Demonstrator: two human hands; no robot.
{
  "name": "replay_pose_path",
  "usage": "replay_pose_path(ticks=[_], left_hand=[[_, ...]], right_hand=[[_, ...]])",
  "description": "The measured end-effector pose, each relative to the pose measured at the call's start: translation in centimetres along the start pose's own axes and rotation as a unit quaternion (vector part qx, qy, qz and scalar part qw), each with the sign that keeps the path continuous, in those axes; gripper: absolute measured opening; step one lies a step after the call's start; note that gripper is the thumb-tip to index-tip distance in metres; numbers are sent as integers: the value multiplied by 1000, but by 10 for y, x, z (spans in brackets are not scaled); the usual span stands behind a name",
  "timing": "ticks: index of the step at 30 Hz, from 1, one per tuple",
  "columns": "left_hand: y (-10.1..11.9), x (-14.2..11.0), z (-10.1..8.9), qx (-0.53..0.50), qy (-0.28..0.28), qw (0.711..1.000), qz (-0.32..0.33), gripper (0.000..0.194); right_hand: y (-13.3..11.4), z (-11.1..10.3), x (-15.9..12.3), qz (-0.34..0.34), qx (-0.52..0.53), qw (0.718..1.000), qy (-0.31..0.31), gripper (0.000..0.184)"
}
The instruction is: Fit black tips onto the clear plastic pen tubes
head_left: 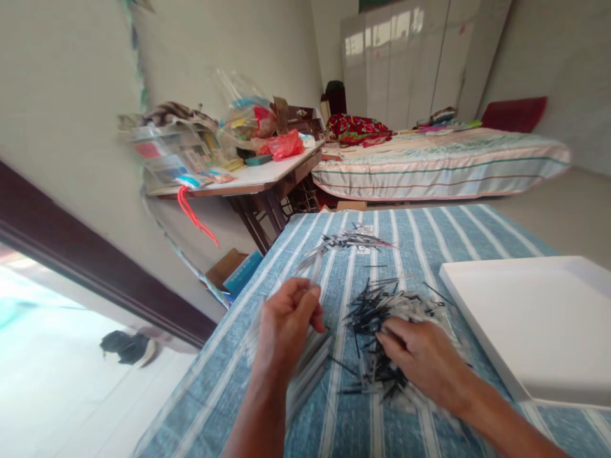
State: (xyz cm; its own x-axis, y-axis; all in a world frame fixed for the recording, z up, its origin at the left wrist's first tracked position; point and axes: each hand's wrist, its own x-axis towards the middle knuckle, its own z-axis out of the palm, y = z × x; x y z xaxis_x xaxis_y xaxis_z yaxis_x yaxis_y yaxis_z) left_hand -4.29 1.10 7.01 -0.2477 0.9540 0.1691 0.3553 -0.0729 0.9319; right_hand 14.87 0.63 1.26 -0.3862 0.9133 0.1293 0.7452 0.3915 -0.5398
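In the head view my left hand (286, 324) is raised over the cloth, thumb and fingers pinched on a thin translucent tube (316, 272) that points away from me. Below and beside that hand lie several long clear tubes (308, 375), blurred and partly covered by my forearm. My right hand (422, 356) reaches into a loose heap of thin black and clear sticks (370, 308). Its fingers are closed together among them; what they grip is hidden. Farther off, a smaller bunch of thin sticks (353, 240), some with dark or red ends, lies on the cloth.
A blue cloth with white stripes (429, 251) covers the table. On the right sits a shallow white tray (501, 366). A cluttered desk (238, 186) stands at the back left, with a bed (443, 165) beyond. Shoes (126, 346) lie on the floor at left.
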Motion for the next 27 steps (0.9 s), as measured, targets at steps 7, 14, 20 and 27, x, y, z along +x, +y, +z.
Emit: replay_pose_path(ticks=[7,14,20,27], left_hand=[[-50,-38,-17,536,-100,838,14,19],[-60,-44,-23,568,-129,813,-4,17],[-59,-32,-29,521,-125,845,12,22],[-46,74,-29,440,-98,892,24,16]], right_hand=[[39,-5,18,38,-167,985,17,21],[57,9,21,60,-182,981,33,24],[57,9,20,58,-159,985,19,25],[63,8,16,54,-105,990,70,19]])
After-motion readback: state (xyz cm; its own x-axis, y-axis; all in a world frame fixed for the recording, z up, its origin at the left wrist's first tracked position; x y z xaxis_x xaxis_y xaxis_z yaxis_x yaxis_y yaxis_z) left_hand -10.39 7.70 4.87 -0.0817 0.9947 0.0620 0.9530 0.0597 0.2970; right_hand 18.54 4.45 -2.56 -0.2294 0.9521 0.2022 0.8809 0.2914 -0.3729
